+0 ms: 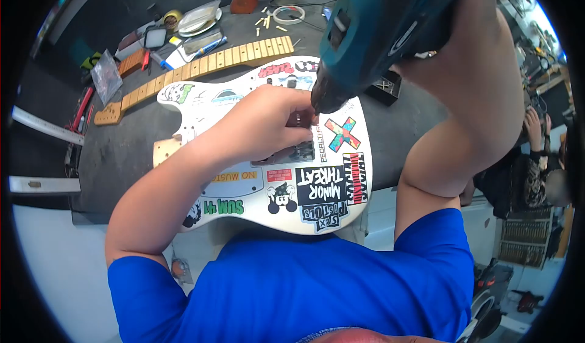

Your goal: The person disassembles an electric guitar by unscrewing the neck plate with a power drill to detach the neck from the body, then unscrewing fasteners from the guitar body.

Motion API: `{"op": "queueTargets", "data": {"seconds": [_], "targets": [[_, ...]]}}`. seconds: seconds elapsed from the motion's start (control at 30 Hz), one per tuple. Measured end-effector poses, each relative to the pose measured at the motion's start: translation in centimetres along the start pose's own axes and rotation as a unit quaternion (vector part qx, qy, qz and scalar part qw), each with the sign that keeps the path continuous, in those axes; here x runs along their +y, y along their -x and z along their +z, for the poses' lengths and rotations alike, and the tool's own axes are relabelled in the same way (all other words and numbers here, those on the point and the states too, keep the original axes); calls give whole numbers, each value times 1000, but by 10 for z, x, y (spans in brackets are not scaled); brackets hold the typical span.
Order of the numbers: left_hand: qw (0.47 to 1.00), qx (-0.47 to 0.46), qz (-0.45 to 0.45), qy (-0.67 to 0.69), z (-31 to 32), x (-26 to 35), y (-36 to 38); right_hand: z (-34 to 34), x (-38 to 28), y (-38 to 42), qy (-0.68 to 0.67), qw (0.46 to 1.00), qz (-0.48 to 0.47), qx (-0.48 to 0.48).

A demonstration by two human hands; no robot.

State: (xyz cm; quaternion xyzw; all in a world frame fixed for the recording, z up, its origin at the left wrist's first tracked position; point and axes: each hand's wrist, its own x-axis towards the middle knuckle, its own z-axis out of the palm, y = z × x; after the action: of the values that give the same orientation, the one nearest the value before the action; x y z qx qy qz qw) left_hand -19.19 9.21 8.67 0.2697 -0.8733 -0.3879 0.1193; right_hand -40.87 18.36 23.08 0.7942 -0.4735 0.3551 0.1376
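A white guitar body [283,187] covered with stickers lies at the table's front edge. Above its right part, a teal and black power drill [372,32] points down, its chuck close to the bridge area. My right hand [454,44] is wrapped round the drill's grip, partly hidden at the top of the view. My left hand [274,120] rests over the bridge [301,151], thumb and fingers closed near the chuck tip; what they pinch is too small to make out. A guitar neck [201,67] lies behind the body.
A black box [387,89] stands right of the body. Small pale pieces, a coiled cable [289,15], a plastic bag [106,78], a red-handled tool [145,60] and plates [201,21] are along the back. Another person's hands [535,126] show at far right.
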Motion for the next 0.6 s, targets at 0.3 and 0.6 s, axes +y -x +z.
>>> {"op": "queueTargets", "data": {"seconds": [0.3, 0.6], "targets": [[999, 31, -36, 5, -23, 12, -70, -22, 52, 23, 115, 946, 125, 277], [993, 5, 56, 100, -4, 46, -154, -36, 47, 22, 221, 926, 187, 241]]}}
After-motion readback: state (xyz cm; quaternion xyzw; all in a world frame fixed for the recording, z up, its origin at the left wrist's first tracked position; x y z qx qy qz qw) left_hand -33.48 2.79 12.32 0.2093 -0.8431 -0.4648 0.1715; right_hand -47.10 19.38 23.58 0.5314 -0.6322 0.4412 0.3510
